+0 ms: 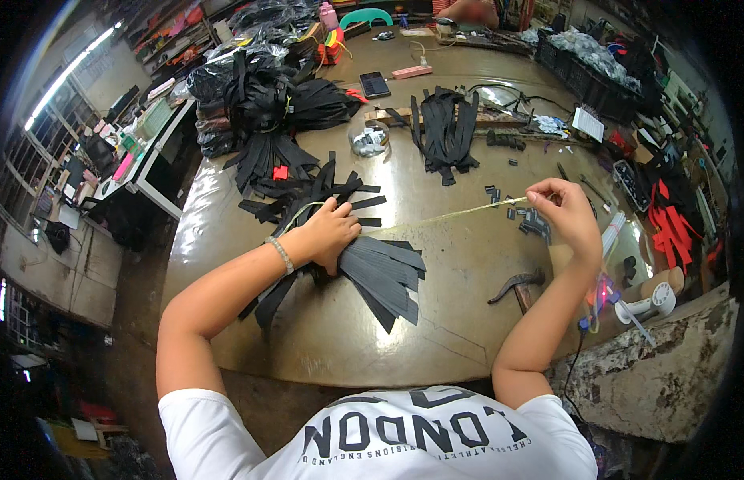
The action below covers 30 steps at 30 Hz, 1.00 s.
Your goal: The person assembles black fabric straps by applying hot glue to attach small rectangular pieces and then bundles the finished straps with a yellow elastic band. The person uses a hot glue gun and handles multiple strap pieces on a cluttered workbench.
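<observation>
My left hand (330,232) grips a bundle of flat black straps (380,272) near its middle, and the cut ends fan out to the right. A loop of pale string shows around the bundle beside that hand. From the bundle a thin yellowish string (452,214) runs taut to the right. Its far end is pinched between the thumb and fingers of my right hand (565,210), which is raised over the table. Below the right hand lie several small dark buckle-like pieces (533,224). A hammer (519,290) rests nearer me, beside my right forearm.
Beyond the left hand is a large heap of black straps (264,104). Another strap bundle (448,128) lies by a clear round container (369,138). A phone (375,84), a pink power strip (412,71) and a black crate (588,72) stand farther back. White spools (664,298) are at right.
</observation>
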Each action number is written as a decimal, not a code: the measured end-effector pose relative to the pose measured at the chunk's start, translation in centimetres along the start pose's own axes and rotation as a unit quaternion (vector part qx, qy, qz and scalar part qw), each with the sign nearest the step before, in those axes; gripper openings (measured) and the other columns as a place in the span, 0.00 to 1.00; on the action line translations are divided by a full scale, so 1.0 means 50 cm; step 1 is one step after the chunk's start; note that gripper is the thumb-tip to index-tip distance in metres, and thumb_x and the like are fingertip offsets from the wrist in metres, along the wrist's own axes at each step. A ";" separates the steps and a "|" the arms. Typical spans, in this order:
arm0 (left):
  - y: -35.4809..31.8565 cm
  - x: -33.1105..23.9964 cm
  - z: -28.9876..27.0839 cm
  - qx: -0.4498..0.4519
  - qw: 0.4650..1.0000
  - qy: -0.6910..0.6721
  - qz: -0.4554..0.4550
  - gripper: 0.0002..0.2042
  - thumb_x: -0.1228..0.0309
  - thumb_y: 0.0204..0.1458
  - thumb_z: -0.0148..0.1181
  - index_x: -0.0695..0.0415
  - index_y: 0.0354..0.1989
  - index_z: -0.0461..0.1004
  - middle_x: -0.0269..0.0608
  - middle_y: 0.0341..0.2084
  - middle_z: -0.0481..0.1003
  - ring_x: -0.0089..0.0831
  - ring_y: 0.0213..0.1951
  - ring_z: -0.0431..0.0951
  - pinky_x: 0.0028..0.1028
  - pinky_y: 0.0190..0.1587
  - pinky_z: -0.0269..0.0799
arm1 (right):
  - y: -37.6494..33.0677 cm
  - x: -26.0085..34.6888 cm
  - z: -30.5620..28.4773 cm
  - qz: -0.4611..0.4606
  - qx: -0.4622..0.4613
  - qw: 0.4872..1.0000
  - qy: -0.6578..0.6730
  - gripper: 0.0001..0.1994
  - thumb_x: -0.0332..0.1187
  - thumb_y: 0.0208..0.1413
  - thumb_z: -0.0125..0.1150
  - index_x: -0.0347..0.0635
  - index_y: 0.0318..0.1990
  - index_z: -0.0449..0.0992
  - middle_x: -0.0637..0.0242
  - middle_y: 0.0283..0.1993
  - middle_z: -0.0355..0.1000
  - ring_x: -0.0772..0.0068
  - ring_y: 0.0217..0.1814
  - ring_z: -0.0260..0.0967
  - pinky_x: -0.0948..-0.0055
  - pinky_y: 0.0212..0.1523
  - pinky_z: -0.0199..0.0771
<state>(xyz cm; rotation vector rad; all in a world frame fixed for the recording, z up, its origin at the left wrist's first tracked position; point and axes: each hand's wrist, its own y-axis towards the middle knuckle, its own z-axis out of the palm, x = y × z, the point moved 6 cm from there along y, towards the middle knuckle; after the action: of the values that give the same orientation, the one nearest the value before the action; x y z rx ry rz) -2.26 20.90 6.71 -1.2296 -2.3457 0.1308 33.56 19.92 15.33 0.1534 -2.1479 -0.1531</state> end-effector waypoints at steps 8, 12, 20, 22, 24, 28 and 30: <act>0.019 0.014 0.015 0.052 0.998 -0.016 0.006 0.38 0.50 0.17 0.76 0.53 0.43 0.74 0.34 0.41 0.73 0.34 0.48 0.65 0.35 0.48 0.56 | 0.019 -0.010 0.003 -0.026 -0.036 0.997 -0.065 0.11 0.33 0.51 0.64 0.32 0.35 0.79 0.59 0.28 0.76 0.70 0.29 0.70 0.71 0.34 0.69; 0.016 0.023 0.002 0.018 0.998 -0.062 0.013 0.40 0.50 0.17 0.76 0.54 0.45 0.73 0.35 0.40 0.74 0.36 0.50 0.65 0.38 0.49 0.56 | 0.035 -0.021 0.012 -0.046 -0.059 0.995 -0.065 0.11 0.33 0.52 0.63 0.32 0.35 0.79 0.57 0.29 0.76 0.66 0.32 0.73 0.68 0.37 0.71; 0.048 0.023 0.038 0.115 0.990 -0.076 -0.018 0.34 0.50 0.20 0.77 0.56 0.39 0.76 0.35 0.37 0.77 0.37 0.51 0.66 0.40 0.49 0.56 | 0.044 -0.015 0.025 -0.064 -0.058 0.995 -0.058 0.10 0.32 0.52 0.63 0.32 0.34 0.78 0.62 0.27 0.74 0.72 0.29 0.68 0.71 0.34 0.68; 0.053 0.023 0.043 0.132 0.988 -0.074 -0.017 0.33 0.49 0.20 0.77 0.53 0.38 0.77 0.33 0.36 0.77 0.36 0.50 0.66 0.41 0.48 0.56 | 0.042 -0.013 0.023 -0.049 -0.060 0.995 -0.055 0.10 0.32 0.52 0.63 0.32 0.34 0.78 0.62 0.27 0.74 0.72 0.29 0.68 0.71 0.34 0.68; 0.054 0.018 0.045 0.134 0.988 -0.070 -0.005 0.34 0.49 0.20 0.77 0.52 0.40 0.78 0.32 0.37 0.77 0.36 0.50 0.66 0.41 0.47 0.56 | 0.040 -0.007 0.019 -0.071 -0.070 0.993 -0.065 0.09 0.31 0.52 0.62 0.32 0.35 0.78 0.56 0.29 0.76 0.65 0.33 0.74 0.68 0.37 0.72; 0.044 0.008 0.044 0.118 0.991 -0.068 -0.015 0.33 0.50 0.21 0.77 0.51 0.40 0.78 0.35 0.34 0.77 0.36 0.50 0.67 0.40 0.47 0.56 | 0.044 -0.023 0.012 -0.063 -0.070 0.995 -0.034 0.09 0.32 0.52 0.63 0.33 0.35 0.79 0.56 0.31 0.77 0.66 0.33 0.74 0.69 0.37 0.72; 0.041 0.005 0.040 0.107 0.991 -0.081 -0.020 0.31 0.51 0.22 0.76 0.52 0.40 0.79 0.36 0.33 0.77 0.36 0.49 0.67 0.40 0.47 0.55 | 0.047 -0.037 0.011 -0.045 -0.072 0.996 -0.040 0.10 0.32 0.52 0.63 0.33 0.35 0.79 0.57 0.32 0.78 0.66 0.33 0.74 0.69 0.36 0.72</act>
<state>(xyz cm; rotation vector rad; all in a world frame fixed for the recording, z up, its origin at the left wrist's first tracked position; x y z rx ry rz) -1.79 22.57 4.41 -1.1043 -2.4166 0.4723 34.01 22.59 13.90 0.1623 -2.2011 -0.3722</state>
